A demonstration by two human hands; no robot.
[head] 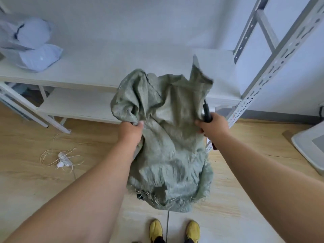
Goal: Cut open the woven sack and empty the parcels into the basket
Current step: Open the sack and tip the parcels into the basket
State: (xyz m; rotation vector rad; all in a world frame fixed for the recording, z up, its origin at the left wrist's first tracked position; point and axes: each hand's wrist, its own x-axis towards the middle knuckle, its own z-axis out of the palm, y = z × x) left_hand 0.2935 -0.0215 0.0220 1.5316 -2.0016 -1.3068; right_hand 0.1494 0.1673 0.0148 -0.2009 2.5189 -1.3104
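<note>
Head view: at frame centre you held the woven sack (168, 137) upside down, frayed mouth low near your shoes (175, 230). Your left hand (131, 132) clutched a fold; your right hand (212, 125) pinched fabric together with a dark tool handle (206, 111). No basket visible. Risk: the tool could slip from that shared grip, or parcels could spill onto the floor (43, 181).

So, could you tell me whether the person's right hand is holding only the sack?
No, the right hand grips the green woven sack together with a dark handled tool that sticks up from the fist.
</note>
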